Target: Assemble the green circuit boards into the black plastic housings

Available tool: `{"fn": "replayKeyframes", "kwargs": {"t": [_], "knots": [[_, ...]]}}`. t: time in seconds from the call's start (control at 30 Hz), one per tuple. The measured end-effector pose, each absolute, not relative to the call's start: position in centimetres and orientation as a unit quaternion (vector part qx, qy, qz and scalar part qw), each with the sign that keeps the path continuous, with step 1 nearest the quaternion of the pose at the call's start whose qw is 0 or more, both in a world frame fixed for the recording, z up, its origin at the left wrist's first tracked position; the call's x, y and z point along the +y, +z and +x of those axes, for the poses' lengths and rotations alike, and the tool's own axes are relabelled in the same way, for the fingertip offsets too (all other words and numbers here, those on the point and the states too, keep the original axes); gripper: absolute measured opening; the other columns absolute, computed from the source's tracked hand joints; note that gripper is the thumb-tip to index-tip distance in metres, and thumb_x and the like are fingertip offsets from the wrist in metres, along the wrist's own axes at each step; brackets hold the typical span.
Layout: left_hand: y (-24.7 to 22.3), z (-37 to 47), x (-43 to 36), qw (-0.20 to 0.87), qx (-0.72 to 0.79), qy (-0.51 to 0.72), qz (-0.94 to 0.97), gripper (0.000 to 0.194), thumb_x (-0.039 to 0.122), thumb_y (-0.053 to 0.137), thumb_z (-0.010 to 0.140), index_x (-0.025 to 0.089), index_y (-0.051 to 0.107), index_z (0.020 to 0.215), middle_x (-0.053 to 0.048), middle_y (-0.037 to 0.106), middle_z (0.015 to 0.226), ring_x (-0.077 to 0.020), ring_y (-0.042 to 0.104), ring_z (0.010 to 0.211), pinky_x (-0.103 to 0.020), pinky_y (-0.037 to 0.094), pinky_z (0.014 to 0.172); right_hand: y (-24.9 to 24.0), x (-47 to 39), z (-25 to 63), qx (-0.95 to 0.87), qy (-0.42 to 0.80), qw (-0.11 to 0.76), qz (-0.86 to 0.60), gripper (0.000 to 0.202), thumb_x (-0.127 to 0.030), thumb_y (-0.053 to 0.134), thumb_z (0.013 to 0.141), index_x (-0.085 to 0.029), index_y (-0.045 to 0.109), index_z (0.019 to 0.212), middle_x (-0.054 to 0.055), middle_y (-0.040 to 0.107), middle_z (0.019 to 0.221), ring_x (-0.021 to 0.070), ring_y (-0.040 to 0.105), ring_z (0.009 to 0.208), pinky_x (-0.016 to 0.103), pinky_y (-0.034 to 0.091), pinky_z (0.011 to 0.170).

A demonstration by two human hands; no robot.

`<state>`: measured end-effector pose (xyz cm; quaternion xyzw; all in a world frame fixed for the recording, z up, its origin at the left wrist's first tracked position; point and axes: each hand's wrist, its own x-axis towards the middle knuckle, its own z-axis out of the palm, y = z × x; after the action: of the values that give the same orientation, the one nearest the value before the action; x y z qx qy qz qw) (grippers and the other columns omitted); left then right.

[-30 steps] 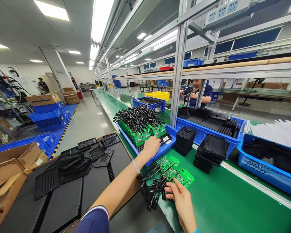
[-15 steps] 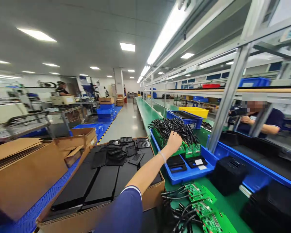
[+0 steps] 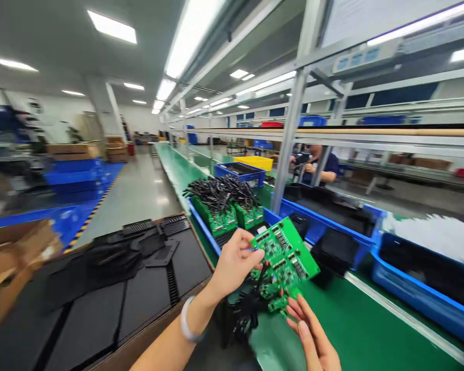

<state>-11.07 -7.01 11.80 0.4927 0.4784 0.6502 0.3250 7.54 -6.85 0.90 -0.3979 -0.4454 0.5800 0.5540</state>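
Observation:
My left hand [image 3: 237, 260] pinches the left corner of a green circuit board [image 3: 284, 252] between thumb and fingers. The board is tilted above the green bench, its component side facing me. Below and behind it are more green boards [image 3: 276, 296] with black cables [image 3: 247, 312] hanging down; how they are supported is unclear. My right hand [image 3: 311, 335] is at the lower edge of these boards, fingers extended and apart, thumb free. Whether its fingertips touch a board is hard to tell. Standing boards [image 3: 216, 219] with bundled black cables fill a blue tray [image 3: 201, 222] beyond.
At left, a cardboard box [image 3: 195, 226] holds black panels [image 3: 147, 304]. Blue bins [image 3: 421, 288] with black parts line the right side. A metal post [image 3: 290, 139] rises beside the tray. A yellow bin [image 3: 253, 163] stands farther back. Across the line is a person [image 3: 328, 167].
The view has turned right. My left hand has come back from the cable-and-board pile in the tray and now holds a circuit board. My right hand has come into fuller view.

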Motion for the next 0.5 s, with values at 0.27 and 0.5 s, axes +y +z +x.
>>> {"fn": "replayKeyframes", "kwargs": {"t": [0.27,0.5], "knots": [[4.9,-4.1,-7.4,0.691,0.317,0.575,0.304,0.047,0.036,0.081,0.071,0.019,0.054,0.105,-0.002,0.067,0.086,-0.0182,0.068,0.082,-0.028,0.056,0.069,2.8,-7.8,12.3,-0.36,0.544,0.591,-0.475,0.056,-0.062,0.072,0.07,-0.016,0.069,0.103,0.006,0.073,0.091,0.0192,0.063,0.066,0.028,0.052,0.057],[2.1,-1.6,-6.8,0.734,0.414,0.476,0.252,0.047,0.049,0.083,0.063,0.016,0.06,0.089,-0.005,0.069,0.079,-0.0192,0.067,0.067,-0.026,0.052,0.049,2.4,-7.8,14.7,-0.372,0.482,0.59,-0.53,0.063,-0.057,0.07,0.073,-0.017,0.058,0.12,0.003,0.069,0.082,0.0145,0.055,0.057,0.024,0.043,0.049]]}}
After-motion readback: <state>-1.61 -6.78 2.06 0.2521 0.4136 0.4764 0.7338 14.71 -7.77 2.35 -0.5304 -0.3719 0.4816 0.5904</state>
